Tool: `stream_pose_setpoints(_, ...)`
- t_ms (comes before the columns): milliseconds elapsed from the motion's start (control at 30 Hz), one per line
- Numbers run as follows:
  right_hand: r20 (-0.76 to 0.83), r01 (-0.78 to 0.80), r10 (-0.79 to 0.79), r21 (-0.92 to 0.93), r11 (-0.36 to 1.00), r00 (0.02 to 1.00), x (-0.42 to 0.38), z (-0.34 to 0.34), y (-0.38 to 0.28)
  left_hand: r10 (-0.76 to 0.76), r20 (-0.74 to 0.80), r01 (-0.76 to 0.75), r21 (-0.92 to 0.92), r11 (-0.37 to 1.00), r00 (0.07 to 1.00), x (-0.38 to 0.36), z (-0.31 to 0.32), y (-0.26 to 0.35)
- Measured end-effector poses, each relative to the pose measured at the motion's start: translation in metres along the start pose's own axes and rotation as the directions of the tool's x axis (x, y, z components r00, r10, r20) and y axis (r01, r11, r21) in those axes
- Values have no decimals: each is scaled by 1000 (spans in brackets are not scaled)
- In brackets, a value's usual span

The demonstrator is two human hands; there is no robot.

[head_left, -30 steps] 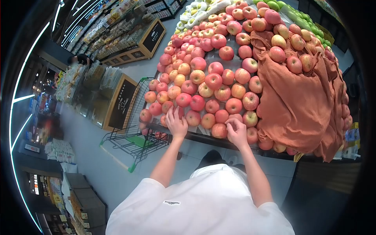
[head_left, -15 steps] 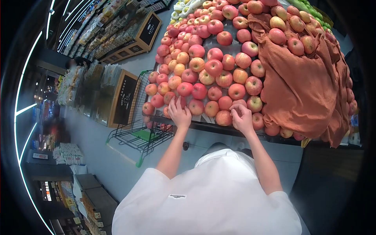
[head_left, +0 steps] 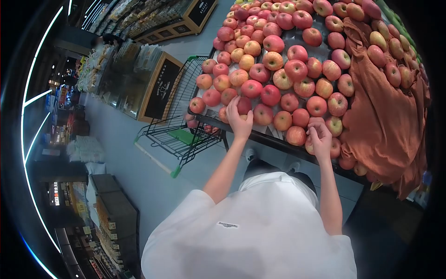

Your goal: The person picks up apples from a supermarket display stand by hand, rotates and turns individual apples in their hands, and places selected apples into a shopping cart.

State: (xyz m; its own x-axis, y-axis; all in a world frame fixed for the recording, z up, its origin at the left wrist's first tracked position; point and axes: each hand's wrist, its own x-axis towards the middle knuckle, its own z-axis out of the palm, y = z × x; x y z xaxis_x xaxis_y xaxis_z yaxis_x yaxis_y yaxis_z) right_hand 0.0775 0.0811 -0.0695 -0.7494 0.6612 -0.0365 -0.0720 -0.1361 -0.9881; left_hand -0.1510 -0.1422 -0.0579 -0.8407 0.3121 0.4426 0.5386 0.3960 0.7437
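Near the stand's [head_left: 274, 142] edge, an apple [head_left: 244, 106] is perhaps steadied by the spread left hand [head_left: 240, 123]; the curled right hand's [head_left: 320, 140] hold cannot be told.

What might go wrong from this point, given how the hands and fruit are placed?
The left hand reaches among red apples near the display's black front rim; a nudge might tip one over.

The right hand is close among tightly packed fruit, so it may bruise a neighbour.

Tugging the rust-brown cloth could roll the apples on it.

2 hands [head_left: 240, 122], over 50 apples [head_left: 296, 70], 1 cloth [head_left: 388, 125], 1 shopping cart [head_left: 184, 136], 2 shoes [head_left: 250, 154]
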Motion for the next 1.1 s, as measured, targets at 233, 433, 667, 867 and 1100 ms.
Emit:
stream_pose_setpoints(233,-108,-24,23,1,1000,994,4,7,1,-134,103,144,-93,985,986,53,-90,-30)
stream_pose_setpoints(433,-213,-55,45,-39,998,976,4,17,-9,-12,404,-193,462,866,915,105,-122,-96)
stream_pose_setpoints(667,-315,-112,56,-164,980,947,5,31,-16,17,502,-230,366,902,865,127,-111,-120)
stream_pose_setpoints(867,-356,-117,47,-178,977,933,5,31,-13,7,528,-83,120,989,849,154,-140,-113)
stream_pose_setpoints(1100,-337,-135,71,-171,976,939,10,34,-20,-326,549,490,-835,-252,769,149,-165,-89)
